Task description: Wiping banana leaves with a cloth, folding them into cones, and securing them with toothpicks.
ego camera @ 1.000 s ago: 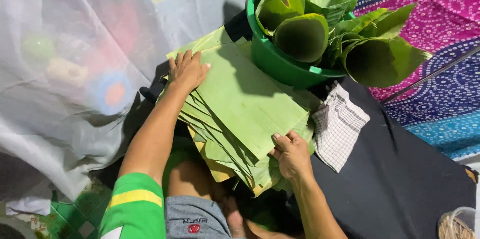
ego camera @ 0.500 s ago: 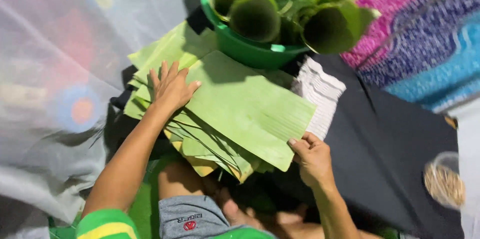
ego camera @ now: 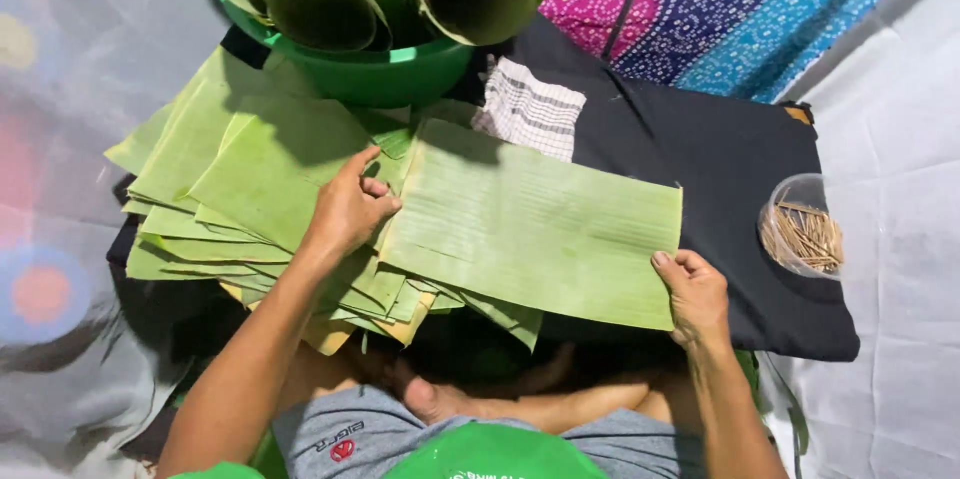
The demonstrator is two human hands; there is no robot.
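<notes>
Now both arms outstretched: left hand (ego camera: pixel 348 209) grip pinches banana leaf (ego camera: pixel 535 224) edge, right hand (ego camera: pixel 690 291) pinches corner.

A black cloth (ego camera: pixel 740 169) covers the floor over white sheeting (ego camera: pixel 900 379). On the cloth lie a stack of banana leaves (ego camera: pixel 250 179), a green basin (ego camera: pixel 390 74), a checked rag (ego camera: pixel 530 114) and a clear cup of toothpicks (ego camera: pixel 803 229).

We see a long rectangular banana-leaf sheet (ego camera: pixel 535 229), pale green and finely ribbed, lying flat and slightly slanted between our two sets of fingers, its left edge under the left fingers (ego camera: pixel 372 179) and overlapping the fanned stack of leaves (ego camera: pixel 230 179), its lower right corner pinched by the right fingers (ego camera: pixel 672 261).
</notes>
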